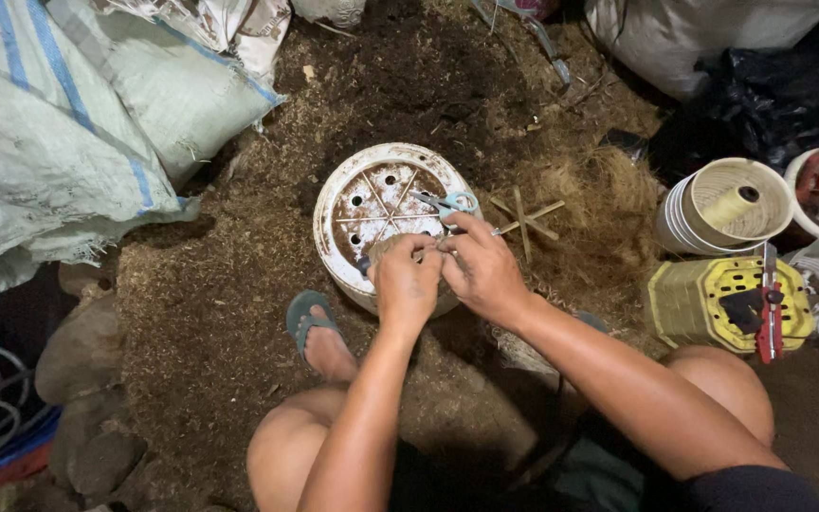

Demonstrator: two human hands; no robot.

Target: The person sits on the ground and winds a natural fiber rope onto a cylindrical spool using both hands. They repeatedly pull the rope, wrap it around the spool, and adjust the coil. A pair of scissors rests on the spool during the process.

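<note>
A white round plastic pot [362,185] stands upside down on the ground, its holed, ribbed bottom facing up. My left hand [406,283] and my right hand [481,265] meet at its near edge, fingers pinched together on a small clump of brown fibre that is mostly hidden by the fingers. A pair of scissors with light blue handles [451,203] lies on the pot's bottom, just above my right hand. A small cross of bamboo sticks [524,221] lies on the fibre to the right of the pot.
Coconut fibre [609,204] and husk dust cover the ground. Woven sacks [68,123] lie at the left. On the right are a stack of white pots holding a twine spool [730,206], a yellow pot on its side [703,303] and a red cutter [768,318]. My foot in a sandal [313,332] rests below the pot.
</note>
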